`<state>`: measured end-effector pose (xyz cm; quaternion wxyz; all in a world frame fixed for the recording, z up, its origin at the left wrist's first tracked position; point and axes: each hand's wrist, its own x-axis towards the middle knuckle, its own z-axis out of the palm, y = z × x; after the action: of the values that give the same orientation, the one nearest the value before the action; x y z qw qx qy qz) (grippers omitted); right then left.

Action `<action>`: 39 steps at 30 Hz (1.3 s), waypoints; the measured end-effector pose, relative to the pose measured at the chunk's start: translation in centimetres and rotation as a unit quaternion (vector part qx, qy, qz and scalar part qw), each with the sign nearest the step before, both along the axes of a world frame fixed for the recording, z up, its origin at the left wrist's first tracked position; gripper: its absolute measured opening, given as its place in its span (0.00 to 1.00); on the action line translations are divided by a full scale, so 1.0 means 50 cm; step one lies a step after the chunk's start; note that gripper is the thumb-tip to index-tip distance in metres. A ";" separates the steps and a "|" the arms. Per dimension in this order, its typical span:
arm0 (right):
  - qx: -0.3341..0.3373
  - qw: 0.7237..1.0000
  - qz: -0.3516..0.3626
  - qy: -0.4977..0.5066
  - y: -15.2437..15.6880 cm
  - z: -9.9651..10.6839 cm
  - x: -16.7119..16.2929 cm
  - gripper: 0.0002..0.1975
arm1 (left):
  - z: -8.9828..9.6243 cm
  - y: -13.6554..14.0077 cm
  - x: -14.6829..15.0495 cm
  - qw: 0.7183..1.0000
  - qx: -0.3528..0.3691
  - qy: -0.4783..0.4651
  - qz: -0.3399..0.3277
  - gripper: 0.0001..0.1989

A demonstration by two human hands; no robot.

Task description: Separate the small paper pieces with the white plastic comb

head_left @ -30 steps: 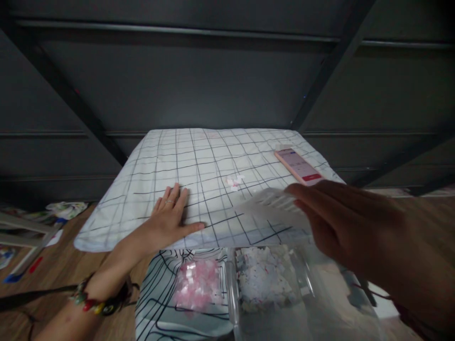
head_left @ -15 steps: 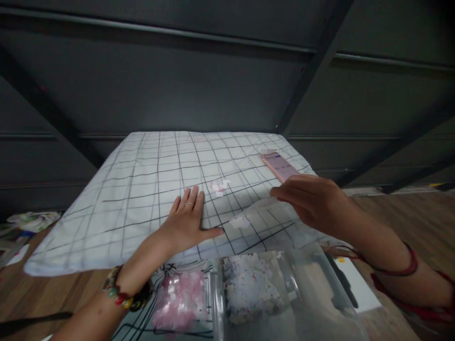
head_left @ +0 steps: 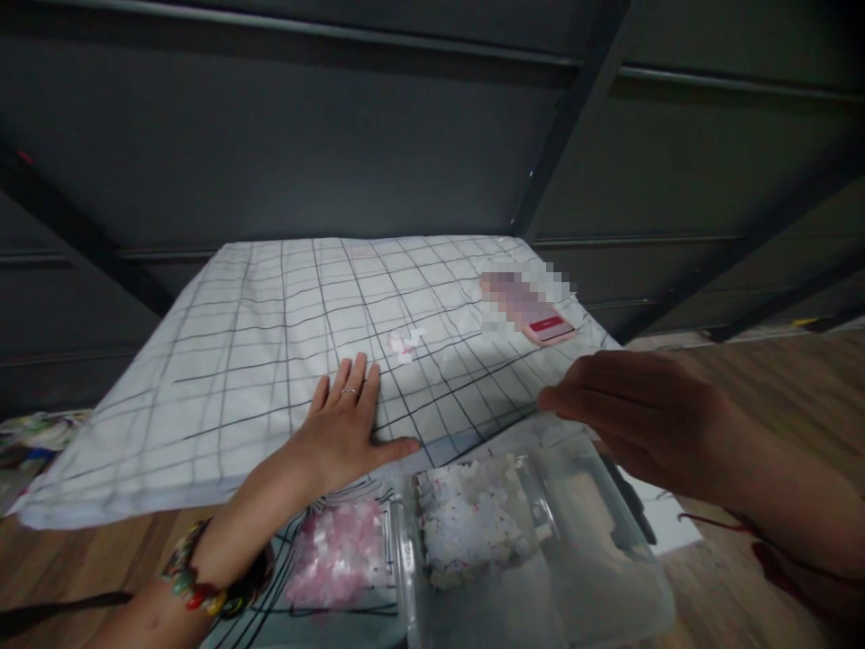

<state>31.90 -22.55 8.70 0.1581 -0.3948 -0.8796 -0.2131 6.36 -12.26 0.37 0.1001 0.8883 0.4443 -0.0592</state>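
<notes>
My left hand [head_left: 344, 433] lies flat on the white checked cloth [head_left: 257, 361], fingers spread and a ring on one finger. Just beyond its fingertips sits a small group of white and pink paper bits [head_left: 405, 344]. My right hand [head_left: 628, 415] is closed in a pinch above the right side of a clear plastic box [head_left: 608, 577]. What looks like a thin clear plastic bag [head_left: 558, 431] hangs from its fingertips, hard to make out against the box. Inside the box is a heap of small white paper pieces [head_left: 473, 523].
A pink-edged phone [head_left: 550, 326] lies on the cloth at the right. Left of the box is a clear bag of pink pieces [head_left: 338, 550]. A dark panelled wall [head_left: 338, 144] rises behind the cloth. Wooden floor [head_left: 763, 388] shows on both sides.
My right hand has moved right and towards me, drawing the clear plastic off the cloth to the box. The phone is now uncovered. My left hand stays flat on the cloth.
</notes>
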 end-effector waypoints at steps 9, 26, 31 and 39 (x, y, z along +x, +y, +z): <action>0.055 0.990 -0.131 0.026 0.049 0.010 0.023 0.09 | -0.001 0.015 0.017 0.999 0.016 -0.004 0.031 0.49; 0.042 0.989 -0.144 -0.017 0.125 -0.020 -0.020 0.12 | -0.024 0.026 0.002 0.996 0.070 -0.009 0.053 0.51; -0.005 0.996 -0.083 -0.009 0.115 -0.023 -0.004 0.13 | -0.019 0.021 -0.004 0.996 0.062 0.006 0.060 0.51; -0.016 1.000 -0.014 0.018 0.025 -0.011 0.007 0.16 | -0.009 -0.008 0.010 0.999 0.033 -0.010 0.034 0.52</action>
<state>32.26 -21.30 8.13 0.1648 -0.4136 -0.8742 -0.1938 6.83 -12.66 -0.08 0.0772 0.8759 0.4752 -0.0323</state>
